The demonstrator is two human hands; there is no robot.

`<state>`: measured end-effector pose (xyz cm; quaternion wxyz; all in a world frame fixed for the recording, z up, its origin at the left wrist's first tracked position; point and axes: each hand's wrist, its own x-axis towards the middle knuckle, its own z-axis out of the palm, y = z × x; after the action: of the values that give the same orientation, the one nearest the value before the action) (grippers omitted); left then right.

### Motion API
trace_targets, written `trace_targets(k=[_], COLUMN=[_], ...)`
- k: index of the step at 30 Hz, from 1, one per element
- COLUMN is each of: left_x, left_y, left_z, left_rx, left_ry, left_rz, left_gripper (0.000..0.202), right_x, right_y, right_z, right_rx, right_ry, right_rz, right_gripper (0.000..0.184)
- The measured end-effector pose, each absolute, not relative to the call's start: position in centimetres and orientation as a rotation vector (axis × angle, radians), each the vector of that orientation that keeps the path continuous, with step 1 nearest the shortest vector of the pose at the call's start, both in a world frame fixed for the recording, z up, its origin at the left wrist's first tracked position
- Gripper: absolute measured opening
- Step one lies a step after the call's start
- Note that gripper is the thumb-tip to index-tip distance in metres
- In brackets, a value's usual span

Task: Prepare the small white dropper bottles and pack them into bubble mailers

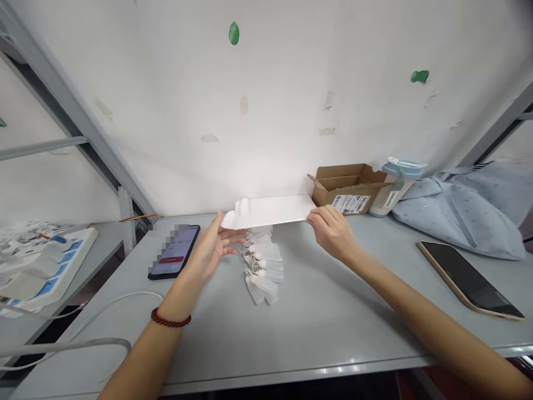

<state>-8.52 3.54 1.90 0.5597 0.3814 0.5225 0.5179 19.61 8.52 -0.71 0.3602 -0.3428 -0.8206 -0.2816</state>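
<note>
White card edge in right hand

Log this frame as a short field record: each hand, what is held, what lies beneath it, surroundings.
left hand: open, fingers spread at the left end of the white card
right hand: fingers pinch the card's right edge
card: held roughly level above the grey table
below card: small white pouches clustered on the table
left side: phone, power strip
right side: tablet, cardboard box, lidded cup, blue cloth
</note>
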Motion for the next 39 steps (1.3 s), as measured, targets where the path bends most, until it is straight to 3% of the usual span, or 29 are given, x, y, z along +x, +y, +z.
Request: trace_targets(k=[4,7,15,21,26,34,39], left_x=[-8.4,-7.8,-4.9,-3.6,-3.4,-4.0,-5.9], left_y=[3.4,3.1,1.2,0.1,0.1,1.0,2.3], left_z=[1.7,1.5,1.8,1.9,1.6,1.2,1.5], left_rx=[0.936,0.979,1.246,1.497,1.524,1.515,1.545], left_ry=[1.241,1.233,1.066,1.117,1.196,1.335,1.516], left_rz=[1.187,1.192,0.957,0.811,0.818,0.917,1.112], left_gripper=[0.017,0.014,0.028,0.025,0.03,0.033,0.029], right_x=[20.4,20.3,18.9,18.5,18.4,19.0,20.1], right_y=[6.1,5.7,3.9,2.7,2.7,3.3,4.4], right_z=[-0.3,0.0,-0.2,0.0,-0.1,0.2,0.3], right_rx=[-0.754,-0.813,-0.867,-0.824,-0.772,-0.766,-0.874], right_ry=[-2.042,-2.103,-2.538,-2.559,-2.536,-2.445,-2.333], right_rz=[-0.726,-0.625,-0.318,-0.099,-0.151,-0.256,-0.166], right_gripper=[0.013,0.01,0.076,0.09,0.086,0.052,0.051])
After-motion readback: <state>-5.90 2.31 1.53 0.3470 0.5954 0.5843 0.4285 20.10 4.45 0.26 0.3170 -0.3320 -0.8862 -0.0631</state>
